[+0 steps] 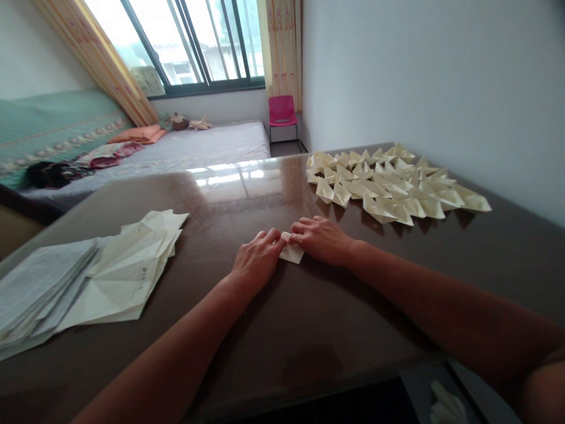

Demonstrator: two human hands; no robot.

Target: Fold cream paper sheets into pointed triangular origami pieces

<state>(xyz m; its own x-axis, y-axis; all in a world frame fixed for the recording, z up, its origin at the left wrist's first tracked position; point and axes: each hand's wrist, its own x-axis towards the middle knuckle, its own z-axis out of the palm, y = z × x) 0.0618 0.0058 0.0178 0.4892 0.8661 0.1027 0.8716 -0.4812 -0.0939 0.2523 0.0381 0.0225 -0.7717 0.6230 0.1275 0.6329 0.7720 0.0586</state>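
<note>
A small piece of folded cream paper (292,254) lies on the brown tabletop (238,353) between my two hands. My left hand (259,254) grips its left edge, fingers curled and pressed down. On the upper right side of the paper, my right hand (321,238) is closed with its fingertips on the fold. Parts of the paper are hidden under the fingers of both hands. Right of my right hand, many folded paper boats (397,188) stand packed in rows.
Creased cream sheets (128,271) and a stack of printed pages (39,282) lie at the table's left. Beyond are a bed (220,138), a pink chair (282,112) and a window. A white wall (432,76) runs along the right. Something pale (445,406) sits below the front edge.
</note>
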